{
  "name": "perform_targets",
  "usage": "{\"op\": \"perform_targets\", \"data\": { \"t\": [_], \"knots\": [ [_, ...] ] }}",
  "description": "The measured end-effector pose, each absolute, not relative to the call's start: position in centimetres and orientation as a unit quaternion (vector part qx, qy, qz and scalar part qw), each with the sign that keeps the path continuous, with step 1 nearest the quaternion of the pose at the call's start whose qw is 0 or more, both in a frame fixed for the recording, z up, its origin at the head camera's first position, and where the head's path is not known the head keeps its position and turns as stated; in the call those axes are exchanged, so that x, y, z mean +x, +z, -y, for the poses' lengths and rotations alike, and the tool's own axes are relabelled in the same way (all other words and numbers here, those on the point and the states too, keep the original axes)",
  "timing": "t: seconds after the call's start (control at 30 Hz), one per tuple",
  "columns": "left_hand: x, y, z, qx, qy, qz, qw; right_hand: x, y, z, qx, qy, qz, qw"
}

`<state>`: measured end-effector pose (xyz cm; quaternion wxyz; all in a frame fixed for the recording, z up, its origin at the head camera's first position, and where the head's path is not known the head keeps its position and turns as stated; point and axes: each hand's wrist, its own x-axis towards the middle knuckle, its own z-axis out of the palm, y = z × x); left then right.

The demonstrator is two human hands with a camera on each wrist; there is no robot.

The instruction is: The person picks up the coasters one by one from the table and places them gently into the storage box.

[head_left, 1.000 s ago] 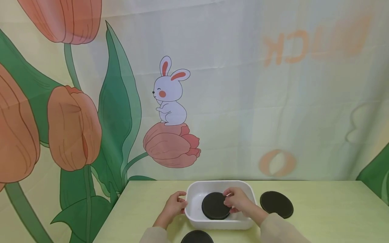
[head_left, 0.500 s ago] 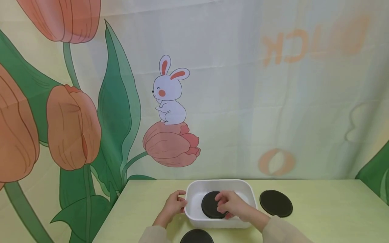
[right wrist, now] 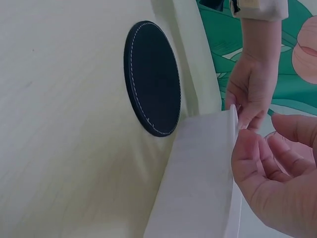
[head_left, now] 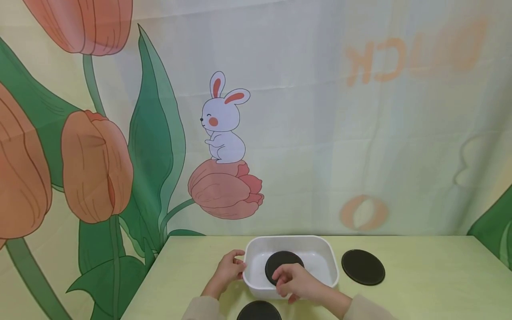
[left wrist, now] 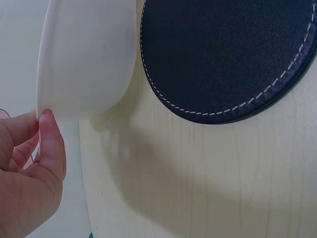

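A white rectangular tub [head_left: 262,291] stands near the back of the table, with a round black coaster [head_left: 282,260] lying inside it. My left hand [head_left: 230,270] pinches the tub's left rim between thumb and fingers, which the left wrist view shows closely. Over the tub's near rim hovers my right hand [head_left: 296,282], fingers loosely bent and holding nothing; it hides part of the inner coaster. In front of the tub lies another black coaster [left wrist: 228,59], edged with white stitching.
To the right of the tub a third black coaster [head_left: 363,267] lies on the pale wood-grain table [head_left: 432,280]. A curtain [head_left: 296,155] printed with tulips and a rabbit hangs behind the table's back edge.
My right hand has let go of the coaster in the tub and moved left and toward the near rim. My left hand has stayed on the tub's rim.
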<state>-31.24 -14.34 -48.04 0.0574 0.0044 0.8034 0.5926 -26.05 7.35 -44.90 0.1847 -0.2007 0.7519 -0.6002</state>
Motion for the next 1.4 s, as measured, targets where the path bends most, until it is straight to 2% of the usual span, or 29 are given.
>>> {"op": "perform_targets", "data": {
  "t": [0.43,0.67,1.0,1.13,1.23,1.4],
  "knots": [
    [-31.2,-48.1,14.3,0.003,0.589,-0.806,0.055,-24.1,-46.5,-6.3,-0.204,-0.571,-0.766,0.212],
    [-31.4,-48.3,14.3,0.002,0.586,-0.808,0.055,-23.6,-47.8,-6.1,-0.246,-0.525,-0.792,0.19],
    [-31.5,-48.4,14.4,0.01,0.586,-0.808,0.053,-23.8,-50.6,-6.0,-0.226,-0.555,-0.784,0.164],
    [-31.5,-48.3,14.3,0.005,0.584,-0.81,0.055,-24.4,-52.3,-5.9,-0.212,-0.527,-0.811,0.139],
    [-31.4,-48.2,14.3,0.0,0.581,-0.812,0.057,-25.9,-55.5,-5.9,-0.234,-0.496,-0.831,0.093],
    [-31.4,-48.2,14.3,0.001,0.579,-0.813,0.056,-31.0,-66.2,-6.4,-0.322,-0.418,-0.847,-0.063]
  ]
}}
